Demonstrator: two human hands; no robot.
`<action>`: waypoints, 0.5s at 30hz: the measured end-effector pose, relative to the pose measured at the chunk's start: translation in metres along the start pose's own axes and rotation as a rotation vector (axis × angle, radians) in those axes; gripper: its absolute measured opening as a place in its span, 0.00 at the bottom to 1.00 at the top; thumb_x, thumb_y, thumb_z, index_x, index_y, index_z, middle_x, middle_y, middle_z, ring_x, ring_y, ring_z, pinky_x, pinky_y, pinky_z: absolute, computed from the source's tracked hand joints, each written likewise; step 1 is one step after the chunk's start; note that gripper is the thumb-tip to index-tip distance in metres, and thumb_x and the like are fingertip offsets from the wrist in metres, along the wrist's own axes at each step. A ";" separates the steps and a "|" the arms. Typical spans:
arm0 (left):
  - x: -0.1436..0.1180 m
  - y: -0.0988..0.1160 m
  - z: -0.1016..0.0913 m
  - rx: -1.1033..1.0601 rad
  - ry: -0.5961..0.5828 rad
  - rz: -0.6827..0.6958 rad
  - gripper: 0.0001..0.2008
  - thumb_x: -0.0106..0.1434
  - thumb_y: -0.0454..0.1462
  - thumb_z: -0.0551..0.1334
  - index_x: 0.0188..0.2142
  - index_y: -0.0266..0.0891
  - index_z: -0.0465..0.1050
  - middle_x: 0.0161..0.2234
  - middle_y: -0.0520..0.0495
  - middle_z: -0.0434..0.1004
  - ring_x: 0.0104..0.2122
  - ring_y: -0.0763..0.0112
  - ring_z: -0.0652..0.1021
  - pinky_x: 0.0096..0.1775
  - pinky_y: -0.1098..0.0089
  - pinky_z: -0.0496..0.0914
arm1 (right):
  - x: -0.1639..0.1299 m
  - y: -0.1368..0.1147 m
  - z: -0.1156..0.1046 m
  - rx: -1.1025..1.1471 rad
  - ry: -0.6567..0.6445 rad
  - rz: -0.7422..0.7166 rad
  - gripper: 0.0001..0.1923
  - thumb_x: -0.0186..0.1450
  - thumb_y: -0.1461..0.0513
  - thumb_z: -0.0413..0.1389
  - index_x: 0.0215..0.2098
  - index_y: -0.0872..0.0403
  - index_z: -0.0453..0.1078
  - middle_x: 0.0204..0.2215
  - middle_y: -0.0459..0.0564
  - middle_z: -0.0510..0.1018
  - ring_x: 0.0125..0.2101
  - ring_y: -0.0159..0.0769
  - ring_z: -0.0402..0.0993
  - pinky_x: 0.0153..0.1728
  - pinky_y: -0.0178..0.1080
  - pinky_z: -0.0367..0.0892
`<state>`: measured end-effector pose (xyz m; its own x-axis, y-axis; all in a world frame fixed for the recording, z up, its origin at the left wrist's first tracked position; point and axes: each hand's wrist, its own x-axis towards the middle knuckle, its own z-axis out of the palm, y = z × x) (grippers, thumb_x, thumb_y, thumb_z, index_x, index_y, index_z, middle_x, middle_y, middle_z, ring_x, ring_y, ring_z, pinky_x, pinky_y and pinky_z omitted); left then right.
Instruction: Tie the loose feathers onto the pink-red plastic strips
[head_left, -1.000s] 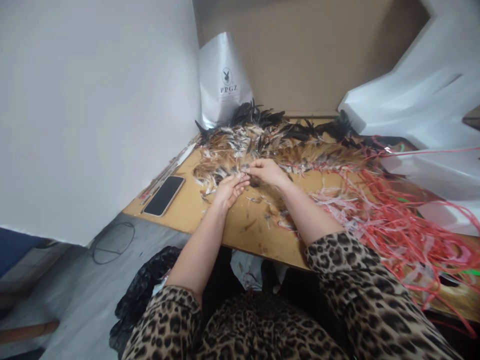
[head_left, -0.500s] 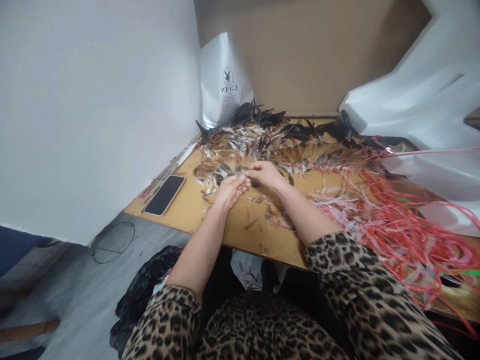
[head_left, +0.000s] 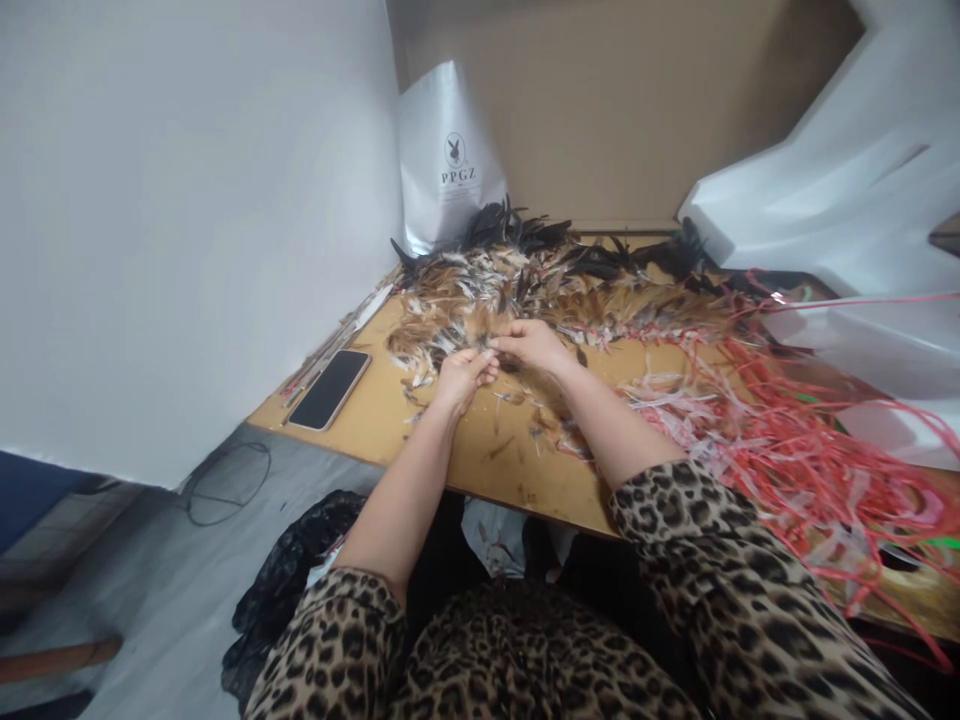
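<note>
From the head view, looking down over leopard-print sleeves, the left hand [head_left: 459, 375] and the right hand [head_left: 531, 343] met fingertip to fingertip at the near edge of a long heap of feathers [head_left: 525, 290] spread across the table [head_left: 480, 455]. Both grips were pinched shut on a small tuft of feathers [head_left: 486, 350] held between them, just above the wood; how many quills it held was too small to tell. It looked like the sorting or bunching step, a few feathers being evened up at the base. As I judged it, the next move would call for a steady pinch so the tuft did not splay. A tangle of red cords [head_left: 780, 440] lay to the right, touching the heap. A phone [head_left: 330, 389] lay well apart on the left, and a white bag [head_left: 450, 160] stood at the far corner.
</note>
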<state>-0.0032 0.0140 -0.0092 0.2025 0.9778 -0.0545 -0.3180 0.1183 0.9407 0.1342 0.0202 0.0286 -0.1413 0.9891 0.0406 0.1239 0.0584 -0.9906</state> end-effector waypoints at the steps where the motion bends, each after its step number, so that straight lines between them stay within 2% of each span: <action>1: 0.000 0.000 -0.001 -0.003 0.010 0.001 0.11 0.47 0.38 0.67 0.27 0.31 0.72 0.21 0.49 0.73 0.19 0.81 0.71 0.23 0.79 0.64 | 0.000 0.000 -0.002 -0.033 0.001 -0.008 0.14 0.47 0.54 0.59 0.22 0.58 0.67 0.15 0.42 0.68 0.16 0.23 0.59 0.18 0.28 0.55; 3: 0.002 0.002 -0.004 -0.036 0.049 0.002 0.11 0.48 0.37 0.66 0.29 0.31 0.72 0.23 0.49 0.73 0.21 0.82 0.72 0.23 0.80 0.63 | 0.001 0.001 -0.008 -0.161 0.023 -0.043 0.14 0.49 0.55 0.58 0.24 0.59 0.69 0.17 0.44 0.71 0.18 0.24 0.61 0.20 0.29 0.57; 6: 0.005 0.003 -0.009 -0.137 0.105 0.001 0.09 0.50 0.36 0.65 0.31 0.32 0.72 0.25 0.48 0.74 0.22 0.82 0.73 0.23 0.81 0.62 | 0.003 0.003 -0.022 -0.506 0.029 -0.113 0.10 0.50 0.59 0.56 0.24 0.58 0.72 0.21 0.46 0.74 0.22 0.27 0.65 0.24 0.30 0.58; 9: 0.008 0.002 -0.013 -0.220 0.122 -0.014 0.08 0.51 0.35 0.64 0.31 0.32 0.72 0.25 0.49 0.74 0.22 0.83 0.73 0.23 0.81 0.62 | 0.002 -0.001 -0.034 -0.869 -0.016 -0.073 0.06 0.49 0.62 0.55 0.22 0.56 0.73 0.20 0.47 0.74 0.23 0.29 0.66 0.25 0.31 0.56; 11: 0.009 0.002 -0.015 -0.245 0.132 -0.019 0.07 0.51 0.35 0.64 0.31 0.32 0.72 0.25 0.49 0.74 0.22 0.83 0.73 0.22 0.82 0.62 | -0.001 -0.007 -0.038 -0.997 -0.052 -0.040 0.06 0.49 0.62 0.55 0.22 0.55 0.73 0.20 0.47 0.75 0.23 0.30 0.67 0.24 0.31 0.56; 15: 0.010 0.001 -0.015 -0.246 0.149 -0.031 0.07 0.52 0.34 0.64 0.32 0.33 0.72 0.25 0.50 0.74 0.22 0.84 0.73 0.22 0.82 0.61 | -0.009 -0.020 -0.034 -1.106 -0.187 -0.002 0.07 0.48 0.60 0.58 0.25 0.52 0.74 0.23 0.48 0.76 0.24 0.31 0.69 0.24 0.31 0.56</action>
<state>-0.0158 0.0271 -0.0135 0.0828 0.9856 -0.1476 -0.5329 0.1689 0.8292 0.1660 0.0148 0.0521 -0.2765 0.9584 -0.0703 0.9144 0.2399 -0.3261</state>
